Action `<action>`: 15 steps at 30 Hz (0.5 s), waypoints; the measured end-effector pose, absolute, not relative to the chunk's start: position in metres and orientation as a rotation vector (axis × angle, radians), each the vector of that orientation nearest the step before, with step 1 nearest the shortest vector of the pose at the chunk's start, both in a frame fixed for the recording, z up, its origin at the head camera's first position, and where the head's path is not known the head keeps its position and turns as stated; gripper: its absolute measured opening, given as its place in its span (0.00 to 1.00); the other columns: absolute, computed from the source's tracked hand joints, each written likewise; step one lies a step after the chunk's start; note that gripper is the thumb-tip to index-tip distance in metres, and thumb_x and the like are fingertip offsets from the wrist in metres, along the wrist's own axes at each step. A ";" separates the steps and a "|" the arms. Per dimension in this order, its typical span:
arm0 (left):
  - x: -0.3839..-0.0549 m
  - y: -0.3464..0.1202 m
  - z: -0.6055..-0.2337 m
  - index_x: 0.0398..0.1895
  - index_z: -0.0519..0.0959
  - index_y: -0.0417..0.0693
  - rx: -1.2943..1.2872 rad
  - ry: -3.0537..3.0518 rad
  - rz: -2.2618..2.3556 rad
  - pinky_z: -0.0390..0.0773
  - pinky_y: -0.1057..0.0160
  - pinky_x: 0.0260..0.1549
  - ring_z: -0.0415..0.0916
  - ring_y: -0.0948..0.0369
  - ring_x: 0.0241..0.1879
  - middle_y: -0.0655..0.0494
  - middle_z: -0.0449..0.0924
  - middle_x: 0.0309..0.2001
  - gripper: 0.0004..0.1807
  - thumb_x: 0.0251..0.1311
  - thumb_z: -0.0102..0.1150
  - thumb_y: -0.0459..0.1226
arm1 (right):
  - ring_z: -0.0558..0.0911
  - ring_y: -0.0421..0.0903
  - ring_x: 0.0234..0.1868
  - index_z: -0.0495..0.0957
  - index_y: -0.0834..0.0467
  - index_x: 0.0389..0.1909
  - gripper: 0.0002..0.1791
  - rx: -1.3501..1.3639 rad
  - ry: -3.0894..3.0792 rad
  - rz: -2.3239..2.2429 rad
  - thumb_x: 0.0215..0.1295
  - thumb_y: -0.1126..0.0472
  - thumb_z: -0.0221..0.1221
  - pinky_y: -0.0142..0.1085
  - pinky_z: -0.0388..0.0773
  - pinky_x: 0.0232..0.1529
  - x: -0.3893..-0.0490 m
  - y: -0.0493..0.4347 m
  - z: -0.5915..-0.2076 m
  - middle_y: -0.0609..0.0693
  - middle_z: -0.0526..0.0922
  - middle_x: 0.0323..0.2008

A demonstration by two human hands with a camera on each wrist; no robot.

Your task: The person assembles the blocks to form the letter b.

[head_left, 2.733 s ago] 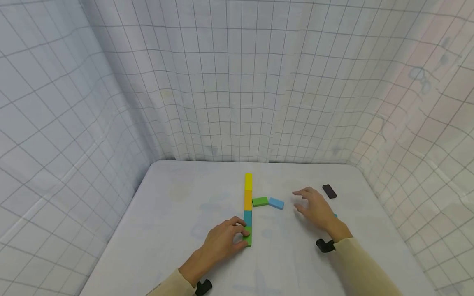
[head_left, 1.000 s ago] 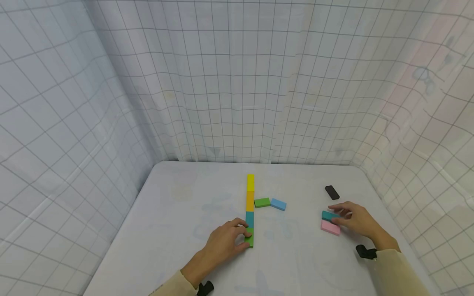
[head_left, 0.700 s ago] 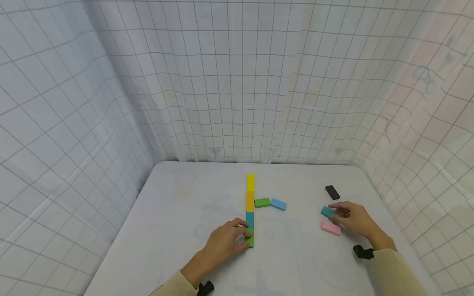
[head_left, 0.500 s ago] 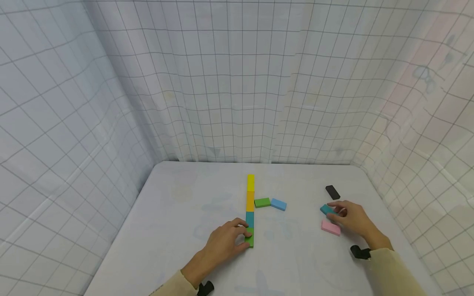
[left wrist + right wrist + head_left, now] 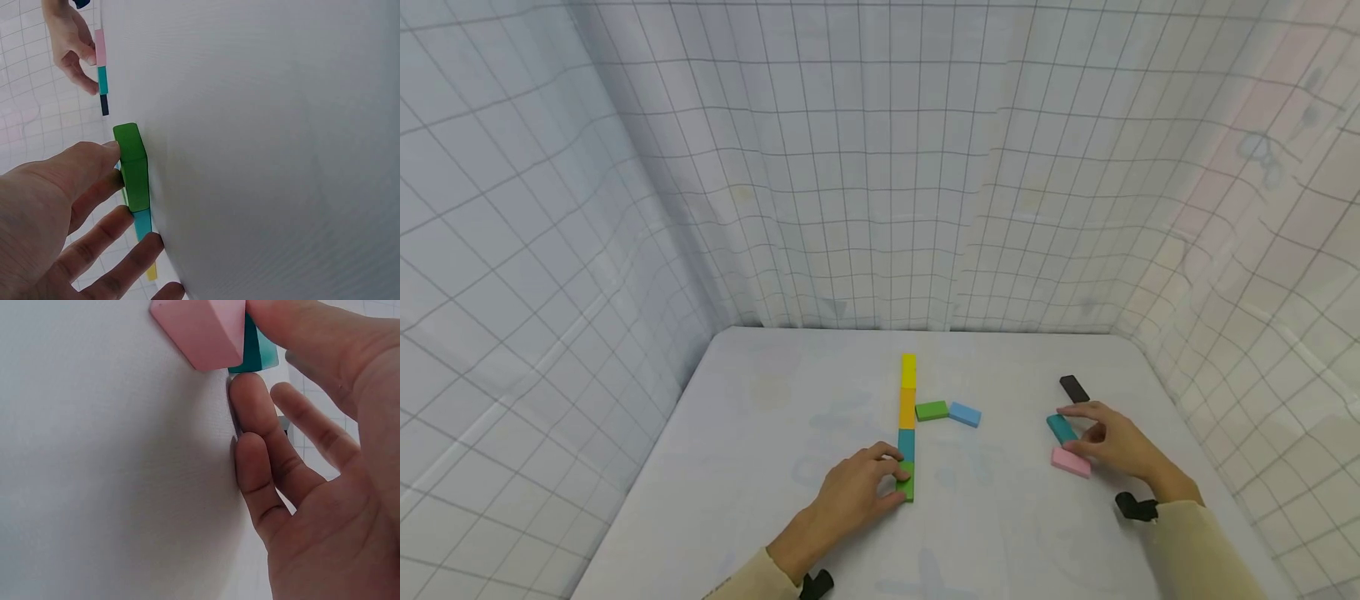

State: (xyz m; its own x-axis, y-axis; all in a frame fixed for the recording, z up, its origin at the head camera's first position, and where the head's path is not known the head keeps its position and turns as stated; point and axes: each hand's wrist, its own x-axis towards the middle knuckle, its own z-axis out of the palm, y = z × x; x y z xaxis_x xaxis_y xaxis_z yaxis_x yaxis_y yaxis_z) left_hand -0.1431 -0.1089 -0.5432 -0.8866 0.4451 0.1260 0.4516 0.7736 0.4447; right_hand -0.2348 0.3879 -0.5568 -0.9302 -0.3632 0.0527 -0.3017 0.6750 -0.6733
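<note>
My left hand (image 5: 853, 492) rests at the near end of a straight row of flat blocks. Its thumb and forefinger hold the green block (image 5: 136, 181) there, with the other fingers spread along the row. Beyond it lie a teal block (image 5: 906, 446), an orange block (image 5: 907, 408) and a yellow block (image 5: 908, 372). At the right, my right hand (image 5: 1116, 442) pinches another teal block (image 5: 1062, 429) by its ends, forefinger at the far end and thumb at the near one. A pink block (image 5: 1071, 463) lies just nearer to me, close to the thumb.
A second green block (image 5: 932, 410) juts right from beside the orange one, with a light blue block (image 5: 964, 414) at its end. Past my right fingertips lies a black block (image 5: 1073, 388). Gridded white curtains (image 5: 910, 167) surround the white table (image 5: 775, 392) behind and at both sides.
My right hand has gone right and taken hold of the teal block there. That block has shifted slightly away from the pink one and turned to point more lengthwise. My left hand stays put.
</note>
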 end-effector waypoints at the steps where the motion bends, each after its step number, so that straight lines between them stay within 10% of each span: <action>1: -0.143 -0.109 -0.543 0.50 0.97 0.59 -0.745 -2.947 -0.745 0.93 0.55 0.51 0.91 0.56 0.58 0.62 0.90 0.63 0.11 0.68 0.87 0.45 | 0.84 0.32 0.42 0.83 0.56 0.77 0.33 -0.574 2.786 -1.106 0.75 0.56 0.80 0.32 0.83 0.44 -0.235 0.388 -0.557 0.63 0.84 0.70; 8: -0.143 -0.109 -0.543 0.51 0.97 0.59 -0.743 -2.958 -0.745 0.93 0.55 0.51 0.91 0.56 0.58 0.62 0.90 0.64 0.11 0.68 0.87 0.45 | 0.85 0.32 0.40 0.83 0.58 0.78 0.35 -0.610 2.723 -1.133 0.72 0.64 0.80 0.32 0.82 0.41 -0.237 0.388 -0.558 0.66 0.83 0.70; 15: -0.144 -0.109 -0.543 0.51 0.97 0.59 -0.743 -2.960 -0.737 0.93 0.54 0.52 0.91 0.55 0.59 0.61 0.89 0.64 0.11 0.70 0.85 0.45 | 0.82 0.33 0.38 0.83 0.58 0.77 0.34 -0.595 2.713 -1.146 0.72 0.67 0.79 0.32 0.82 0.38 -0.237 0.383 -0.555 0.52 0.87 0.46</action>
State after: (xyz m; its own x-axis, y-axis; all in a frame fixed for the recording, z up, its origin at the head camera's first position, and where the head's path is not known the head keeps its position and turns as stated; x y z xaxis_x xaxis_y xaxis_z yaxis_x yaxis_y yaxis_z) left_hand -0.1440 -0.1088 -0.5428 -0.8880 0.4458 0.1132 0.4468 0.7776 0.4424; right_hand -0.2373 0.3828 -0.5546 -0.9127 -0.4078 0.0269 -0.3036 0.6327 -0.7124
